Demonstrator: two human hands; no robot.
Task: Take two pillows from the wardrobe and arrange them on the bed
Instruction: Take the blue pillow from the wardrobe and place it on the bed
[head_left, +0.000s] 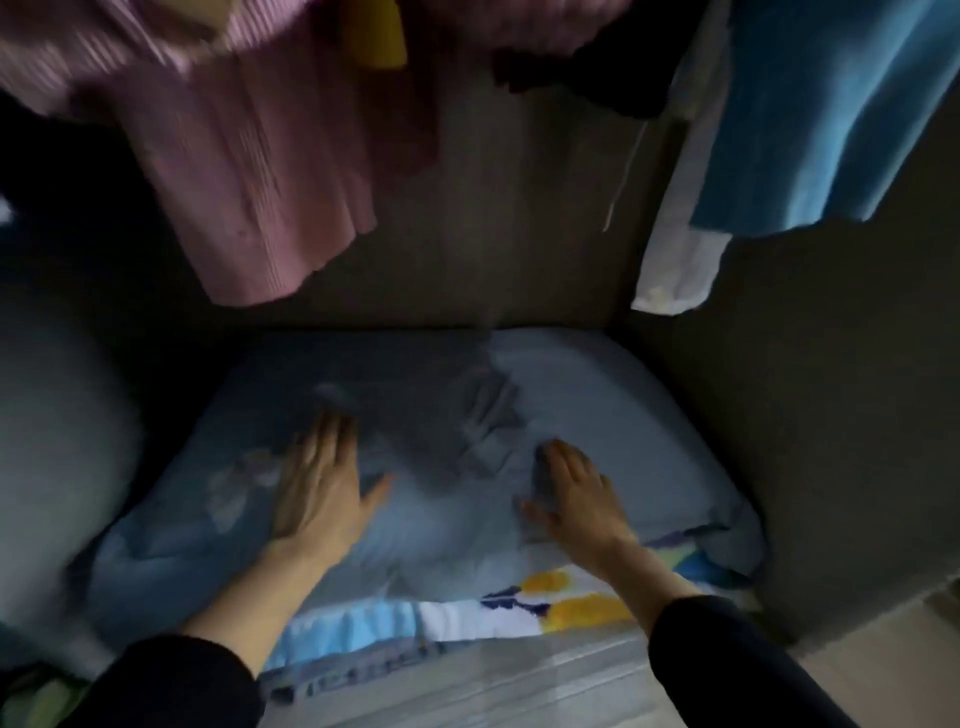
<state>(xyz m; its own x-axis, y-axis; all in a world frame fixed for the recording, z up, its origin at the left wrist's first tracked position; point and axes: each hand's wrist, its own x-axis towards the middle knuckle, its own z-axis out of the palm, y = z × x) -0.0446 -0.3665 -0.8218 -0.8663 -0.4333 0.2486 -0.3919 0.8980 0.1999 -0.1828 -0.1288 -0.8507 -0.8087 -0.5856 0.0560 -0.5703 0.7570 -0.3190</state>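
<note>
A light-blue pillow lies flat on the floor of the dark wardrobe, with a faint print on its left part. Under its front edge shows a second layer of bedding with white, blue and yellow patches; whether it is another pillow I cannot tell. My left hand rests flat on the pillow's left half, fingers spread. My right hand lies on the right half, fingers pressed into a fold of the cover. Both arms wear dark sleeves. The frame is blurred.
A pink ribbed garment hangs at the upper left. A blue garment and a white one hang at the upper right. A grey bulky bundle fills the left side. The wardrobe's side wall stands right.
</note>
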